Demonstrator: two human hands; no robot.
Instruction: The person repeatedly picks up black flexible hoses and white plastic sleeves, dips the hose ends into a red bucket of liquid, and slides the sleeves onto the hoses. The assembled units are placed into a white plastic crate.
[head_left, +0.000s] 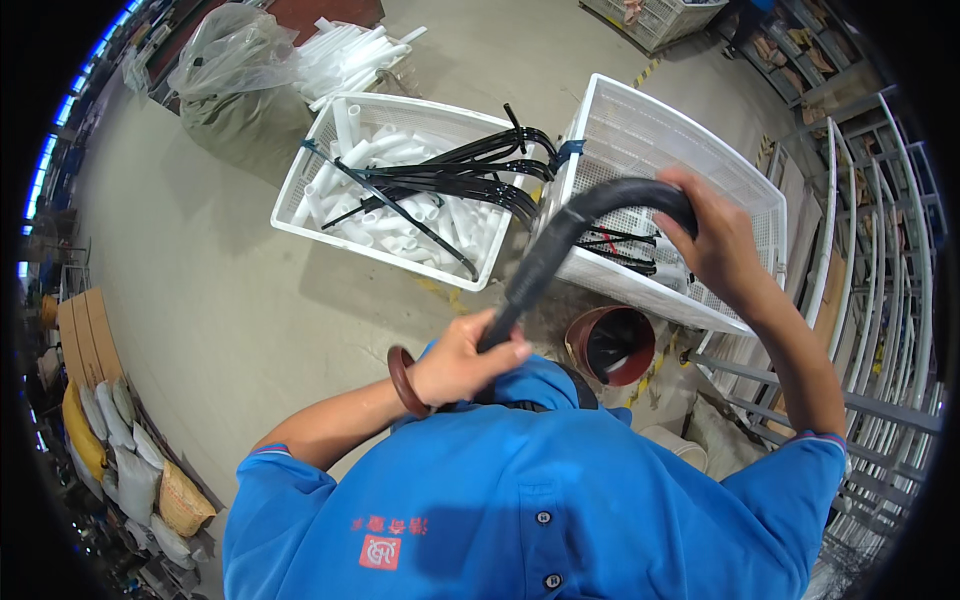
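A thick black curved tube (551, 244), partly blurred, spans between my hands. My left hand (469, 356) is closed around its lower, thinner end, near my body. At the upper bend my right hand (709, 229) grips it, with the fingers and thumb on either side. Beyond the tube, a bundle of thin glossy black curved tubes (465, 176) lies across a white plastic crate (390, 262) that holds many short white tubes (360, 232). To the right stands a taller white crate (675, 120), with black pieces and white tubes low inside it, partly hidden by my right hand and the held tube.
A dark red bucket (574, 337) with black pieces stands below the right crate. Metal racks (832, 225) line the right side. A large sack (240, 127) and another basket of white tubes (352, 56) stand at the upper left. Filled bags (139, 480) lie at the lower left.
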